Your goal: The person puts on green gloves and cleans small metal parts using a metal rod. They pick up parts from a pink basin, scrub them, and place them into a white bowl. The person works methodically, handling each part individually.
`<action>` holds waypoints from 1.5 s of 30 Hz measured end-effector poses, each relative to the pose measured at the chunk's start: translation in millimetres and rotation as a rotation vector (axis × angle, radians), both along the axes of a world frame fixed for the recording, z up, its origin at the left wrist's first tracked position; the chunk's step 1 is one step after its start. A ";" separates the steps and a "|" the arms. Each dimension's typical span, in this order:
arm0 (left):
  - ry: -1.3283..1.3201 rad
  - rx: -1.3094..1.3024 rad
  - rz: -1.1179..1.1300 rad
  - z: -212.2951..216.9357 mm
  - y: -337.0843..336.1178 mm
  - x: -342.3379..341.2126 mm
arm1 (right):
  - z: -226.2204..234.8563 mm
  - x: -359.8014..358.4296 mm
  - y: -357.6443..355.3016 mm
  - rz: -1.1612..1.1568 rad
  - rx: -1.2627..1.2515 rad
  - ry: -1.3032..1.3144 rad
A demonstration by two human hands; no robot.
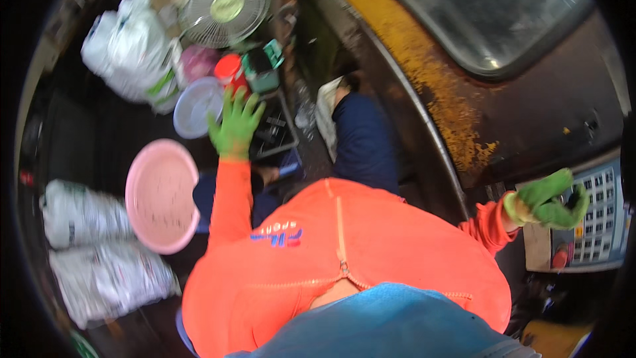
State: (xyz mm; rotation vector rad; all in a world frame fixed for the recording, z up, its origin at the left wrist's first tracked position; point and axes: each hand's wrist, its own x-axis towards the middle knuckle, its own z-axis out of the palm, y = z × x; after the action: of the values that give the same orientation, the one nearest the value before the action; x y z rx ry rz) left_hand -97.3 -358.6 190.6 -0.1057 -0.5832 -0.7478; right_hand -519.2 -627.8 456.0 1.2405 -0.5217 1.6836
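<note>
My left hand (236, 126), in a green glove, is open with its fingers spread. It reaches over a dark tray (275, 126) and beside a pale lavender basin (199, 107). Just past the fingertips stand a red container (229, 69) and a green plastic container (263, 74). Out to the right, my right hand (548, 200), also gloved in green, has loosely curled fingers with a gap between thumb and fingers. Nothing shows in it. Behind that hand is a printed box or panel (598, 215) with rows of small dark squares.
A pink basin (161, 195) lies left of my legs, near filled white bags (109, 278). Farther off are more white plastic bags (132, 43) and a round fan grille (225, 6). A rusty yellow-and-brown vehicle body (457, 103) with a window borders the right side.
</note>
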 end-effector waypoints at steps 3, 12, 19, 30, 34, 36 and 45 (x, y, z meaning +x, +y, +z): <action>0.461 0.272 0.144 -34.1 13.3 -10.2 | 11.1 -3.0 -16.8 0.838 0.656 -0.289; 0.104 -0.111 -0.231 -13.8 32.7 -7.5 | 2.5 27.9 -33.6 0.764 0.555 -0.319; 0.075 0.205 -0.037 -79.5 4.2 17.4 | -2.2 124.5 -72.1 1.114 0.769 -0.248; 0.253 0.408 -0.138 -175.6 54.0 8.6 | 12.7 294.4 -108.6 1.568 1.369 0.093; 0.329 0.573 -0.054 -173.6 66.1 -2.5 | 37.9 319.4 -127.5 1.320 1.541 0.457; 0.390 0.663 -0.018 -171.1 71.7 -6.1 | 57.8 305.9 -142.6 1.180 1.821 0.630; 0.593 0.868 0.291 -130.9 64.4 4.1 | 127.0 180.9 -380.9 0.972 1.107 -0.204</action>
State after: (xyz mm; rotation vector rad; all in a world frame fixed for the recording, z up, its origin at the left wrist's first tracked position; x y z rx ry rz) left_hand -93.2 -294.1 59.6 0.5373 0.3140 -0.5900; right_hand -338.3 -1008.7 583.0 2.3820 -1.1981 2.4311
